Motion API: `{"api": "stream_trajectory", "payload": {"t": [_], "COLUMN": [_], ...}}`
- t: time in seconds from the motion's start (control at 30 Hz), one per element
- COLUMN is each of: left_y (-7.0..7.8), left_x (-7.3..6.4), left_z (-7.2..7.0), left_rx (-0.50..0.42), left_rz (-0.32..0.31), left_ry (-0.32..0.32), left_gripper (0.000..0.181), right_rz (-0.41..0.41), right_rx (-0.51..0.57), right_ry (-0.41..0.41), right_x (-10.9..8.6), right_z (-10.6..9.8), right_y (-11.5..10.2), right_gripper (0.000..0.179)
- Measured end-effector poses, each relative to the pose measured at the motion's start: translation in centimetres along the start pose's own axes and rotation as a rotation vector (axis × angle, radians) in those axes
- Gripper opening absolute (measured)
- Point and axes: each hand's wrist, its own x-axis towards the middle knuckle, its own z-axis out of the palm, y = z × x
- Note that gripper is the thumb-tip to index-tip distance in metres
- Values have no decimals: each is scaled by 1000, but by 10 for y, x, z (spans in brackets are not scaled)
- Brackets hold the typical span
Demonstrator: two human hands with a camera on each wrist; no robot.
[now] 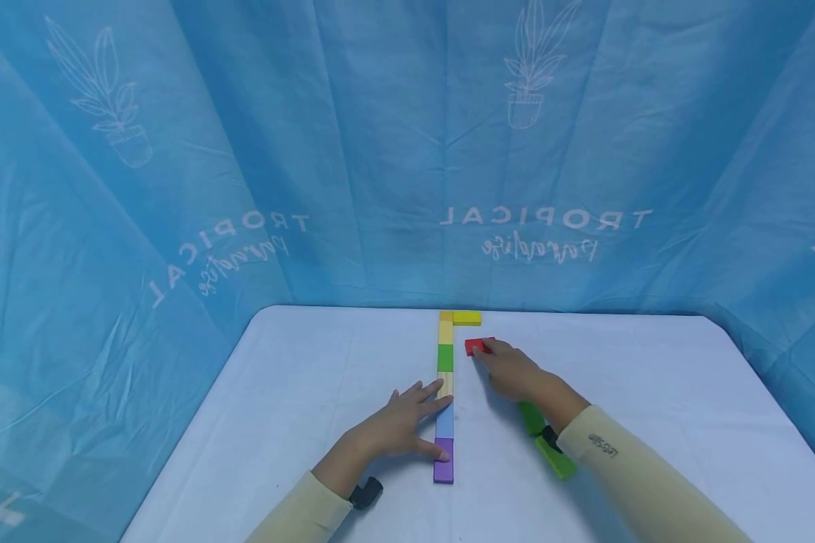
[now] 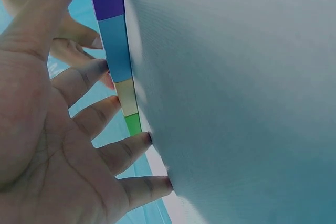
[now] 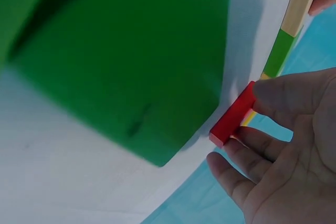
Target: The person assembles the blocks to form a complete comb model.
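A straight row of coloured wooden blocks runs up the table, with a purple block [image 1: 444,473] nearest me, then a blue block [image 1: 444,424], a plain wood block [image 2: 127,98] and a green block [image 1: 445,358]. My left hand [image 1: 395,428] lies along its left side with fingers spread; the thumb touches the purple block, and fingertips rest at the blue and plain ones. To the right of the row, my right hand [image 1: 512,371] pinches a red block [image 3: 234,113] between thumb and fingers. Its far end is partly covered by fingers in the head view.
Farther up the row are a pale yellow block [image 1: 445,332] and an orange block [image 1: 446,315]. A yellow block [image 1: 467,318] juts right from the far end. Beneath my right wrist lie a dark green block [image 1: 531,417] and a light green block [image 1: 555,458]. A blue curtain [image 1: 380,151] hangs behind the table.
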Motion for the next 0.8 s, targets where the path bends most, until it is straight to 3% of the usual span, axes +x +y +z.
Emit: {"api": "stream_trajectory", "payload": {"t": [0.8], "left_y": [-1], "left_x": [0], "left_z": [-1], "left_rx": [5], "left_rz": [3], "left_ry": [-6], "left_gripper": [95], "right_rz": [-26], "right_rx": [-107], "right_ry": [14], "right_x": [20], "right_z": [0], "right_y": [-15], "right_gripper": [66]}}
